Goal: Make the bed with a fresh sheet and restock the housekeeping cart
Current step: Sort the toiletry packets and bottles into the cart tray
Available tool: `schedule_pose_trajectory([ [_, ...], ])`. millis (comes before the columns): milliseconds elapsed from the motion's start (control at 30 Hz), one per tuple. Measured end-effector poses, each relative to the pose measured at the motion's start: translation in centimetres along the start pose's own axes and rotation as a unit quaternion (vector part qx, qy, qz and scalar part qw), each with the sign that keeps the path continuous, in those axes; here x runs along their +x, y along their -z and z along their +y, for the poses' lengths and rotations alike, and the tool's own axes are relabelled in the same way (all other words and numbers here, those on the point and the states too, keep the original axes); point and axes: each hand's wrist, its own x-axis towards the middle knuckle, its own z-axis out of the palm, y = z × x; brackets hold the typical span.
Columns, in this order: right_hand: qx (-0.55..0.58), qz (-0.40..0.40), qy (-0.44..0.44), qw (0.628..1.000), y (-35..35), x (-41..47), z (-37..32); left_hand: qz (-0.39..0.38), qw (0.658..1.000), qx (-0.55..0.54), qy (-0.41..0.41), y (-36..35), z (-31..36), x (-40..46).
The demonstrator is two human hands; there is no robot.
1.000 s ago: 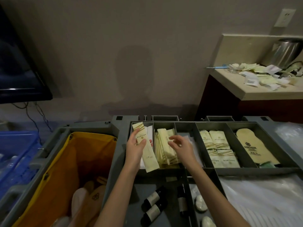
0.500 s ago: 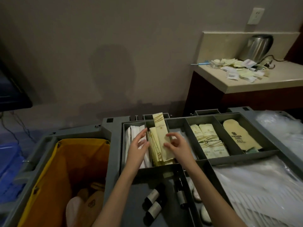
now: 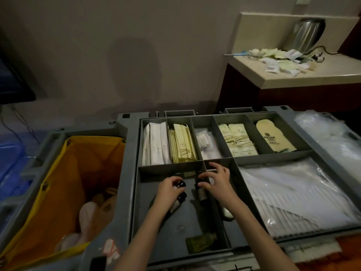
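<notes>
Both hands (left hand [image 3: 169, 187], right hand [image 3: 215, 179]) curl around dark bottles [image 3: 178, 200] in the cart tray [image 3: 136, 202].

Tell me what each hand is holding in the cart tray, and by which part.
The left hand grips a dark bottle at its cap end. The right hand is curled over another dark bottle near its cap; whether it is actually gripped cannot be told.

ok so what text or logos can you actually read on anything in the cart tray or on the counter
Nothing reads clearly.
Yellow sachets: a printed line, too small to read.
Square packets: a printed line, too blurred.
Slipper: dark logo with text under it, illegible.
White sleeves: faint marks, unreadable.
Dark bottles: labels blurred.
Sticker on the cart rim: reddish print, unreadable.
Counter packets: too small.
</notes>
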Motion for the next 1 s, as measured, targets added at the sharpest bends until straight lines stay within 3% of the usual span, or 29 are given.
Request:
schedule_pose_trajectory([
  [200, -0.053, -0.03, -0.006, 0.998, -0.5, -0.7, 0.0, 0.017, 0.999, 0.028, -0.027, 0.2, 0.5, 0.2],
  [400, -0.031, -0.015, -0.019, 0.999, -0.8, -1.0, 0.2, 0.073, 0.989, -0.091, -0.09, 0.9, 1.2, -0.5],
  [567, -0.075, -0.006, -0.004, 0.997, -0.6, -0.6, 0.1, 0.133, 0.981, -0.085, -0.11, 0.1, 2.3, -0.2],
  [833, -0.216, -0.161, -0.052, 0.962, 0.5, 2.3, -1.6, 0.18, 0.974, -0.047, -0.127, 0.3, 1.3, 0.5],
  [1000, -0.251, -0.164, -0.056, 0.952, 0.1, 2.8, -2.3, 0.187, 0.972, -0.021, -0.141, 0.2, 0.9, 0.6],
])
